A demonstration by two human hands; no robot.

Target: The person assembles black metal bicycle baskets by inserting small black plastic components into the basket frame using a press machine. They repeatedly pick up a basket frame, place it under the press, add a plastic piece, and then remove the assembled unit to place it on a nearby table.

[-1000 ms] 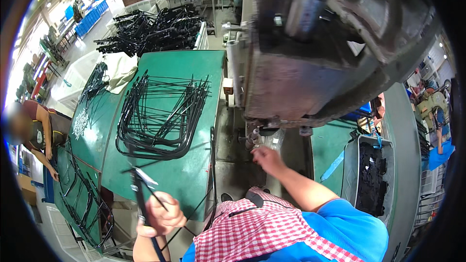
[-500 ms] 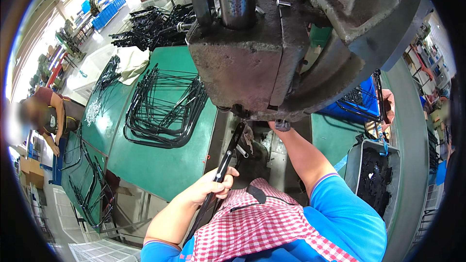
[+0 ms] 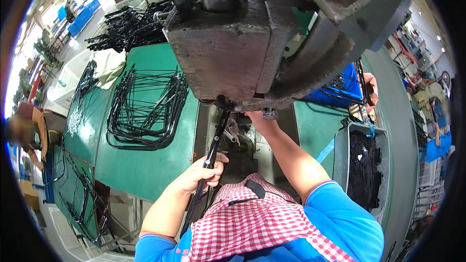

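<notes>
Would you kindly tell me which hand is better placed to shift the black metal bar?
Probably the left hand: its fingers are wrapped around the black metal bar. The right hand is partly hidden beneath the press head, so I cannot tell what it holds.

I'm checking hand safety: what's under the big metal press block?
The black bar and right hand reach in below the block; the bar's tip and whatever lies beyond are covered.

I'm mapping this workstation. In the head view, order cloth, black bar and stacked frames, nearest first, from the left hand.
1. Black bar: in the left hand.
2. Stacked frames: ahead-left, on the green table.
3. Cloth: farther ahead-left, beyond the frames.
</notes>
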